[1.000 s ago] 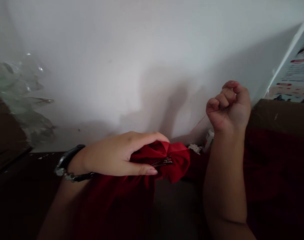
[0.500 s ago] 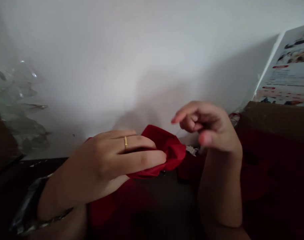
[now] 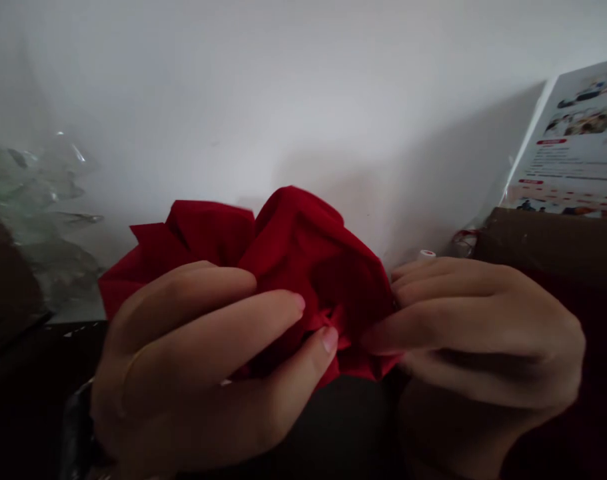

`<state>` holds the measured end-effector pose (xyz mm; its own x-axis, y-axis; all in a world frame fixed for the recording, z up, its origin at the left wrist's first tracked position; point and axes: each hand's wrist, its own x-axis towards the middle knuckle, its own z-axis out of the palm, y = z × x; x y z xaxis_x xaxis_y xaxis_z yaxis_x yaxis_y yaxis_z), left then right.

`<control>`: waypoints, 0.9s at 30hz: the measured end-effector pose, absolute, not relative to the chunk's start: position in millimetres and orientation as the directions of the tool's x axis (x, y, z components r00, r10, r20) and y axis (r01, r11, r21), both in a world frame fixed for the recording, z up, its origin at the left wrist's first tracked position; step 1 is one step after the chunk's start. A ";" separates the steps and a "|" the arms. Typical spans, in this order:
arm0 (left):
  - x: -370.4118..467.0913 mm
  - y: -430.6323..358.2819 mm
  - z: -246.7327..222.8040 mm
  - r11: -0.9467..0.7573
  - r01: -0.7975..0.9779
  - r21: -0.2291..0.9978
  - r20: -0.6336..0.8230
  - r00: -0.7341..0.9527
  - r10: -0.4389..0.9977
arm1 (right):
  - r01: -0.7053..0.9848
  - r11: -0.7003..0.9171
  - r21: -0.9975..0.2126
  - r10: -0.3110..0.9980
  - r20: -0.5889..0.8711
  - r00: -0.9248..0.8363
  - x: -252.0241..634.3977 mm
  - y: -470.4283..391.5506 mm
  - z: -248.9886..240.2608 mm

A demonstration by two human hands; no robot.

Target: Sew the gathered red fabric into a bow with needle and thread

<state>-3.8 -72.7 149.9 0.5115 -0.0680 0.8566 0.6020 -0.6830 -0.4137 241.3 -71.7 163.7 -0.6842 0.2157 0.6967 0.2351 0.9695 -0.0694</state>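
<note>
Crumpled red cloth (image 3: 303, 247) bunches up between my two hands, in front of the white wall. My left hand (image 3: 198, 360) pinches its gathered middle between thumb and fingers. At the cloth's right edge, my right hand (image 3: 483, 327) is closed, its fingertips on the fabric and partly hidden by it. A small tuft or fold of the same red sticks out by my left thumb tip. Whether anything lies inside the folds is hidden.
A white wall (image 3: 233, 87) rises behind. Clear plastic wrapping (image 3: 48, 220) hangs at the left. On the right, a printed sheet (image 3: 573, 147) stands above a brown cardboard box (image 3: 558, 240). A small white roll end (image 3: 426, 254) shows behind my right hand. The dark tabletop (image 3: 343, 413) lies below.
My right hand has come down from open air onto the cloth's right edge and closed on it. My left hand has turned, and the cloth is spread wider and higher.
</note>
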 end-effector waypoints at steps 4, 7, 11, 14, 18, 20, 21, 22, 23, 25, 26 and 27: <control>6.1 -75.0 148.4 -0.707 0.585 -0.396 0.887 0.443 -0.130 | 0.207 0.978 -0.037 0.185 0.624 -0.759 243.3 -77.9 167.9; 3.4 -69.4 155.6 -0.736 0.565 -0.373 0.873 0.483 -0.071 | 0.201 0.979 -0.037 0.180 0.620 -0.763 241.6 -82.7 173.3; -3.4 -51.7 165.1 -0.886 0.356 -0.297 0.758 0.652 0.008 | 0.258 0.960 -0.110 0.261 0.689 -0.676 235.0 -85.4 171.0; -1.5 -39.5 161.8 -0.965 0.260 0.034 0.730 0.653 0.202 | 0.287 0.921 -0.263 0.381 0.755 -0.534 232.9 -80.0 165.6; 5.2 -30.7 152.7 -0.898 0.104 0.427 0.650 0.656 0.385 | 0.128 0.827 -0.547 0.529 0.682 -0.506 236.4 -54.3 161.7; 8.7 -28.2 150.3 -0.791 0.004 0.612 0.599 0.651 0.467 | -0.022 0.774 -0.633 0.520 0.655 -0.549 236.5 -33.4 160.0; 10.5 -27.3 149.7 -0.723 -0.029 0.690 0.562 0.650 0.511 | -0.081 0.744 -0.663 0.516 0.647 -0.562 235.6 -22.0 158.9; 12.4 -26.6 149.3 -0.656 -0.057 0.752 0.530 0.645 0.551 | -0.136 0.722 -0.678 0.495 0.644 -0.584 234.1 -11.0 157.5; 14.3 -26.2 148.9 -0.596 -0.084 0.799 0.505 0.631 0.588 | -0.179 0.696 -0.695 0.456 0.621 -0.638 232.3 -0.9 156.0; 17.8 -26.4 148.3 -0.502 -0.146 0.853 0.481 0.595 0.644 | -0.281 0.637 -0.718 0.403 0.621 -0.673 229.2 13.4 153.0; 19.0 -26.9 148.1 -0.468 -0.179 0.866 0.476 0.582 0.659 | -0.321 0.610 -0.725 0.395 0.629 -0.670 228.5 16.6 151.6; 19.7 -27.5 148.1 -0.443 -0.201 0.874 0.471 0.578 0.666 | -0.346 0.579 -0.738 0.400 0.627 -0.668 228.6 16.8 150.7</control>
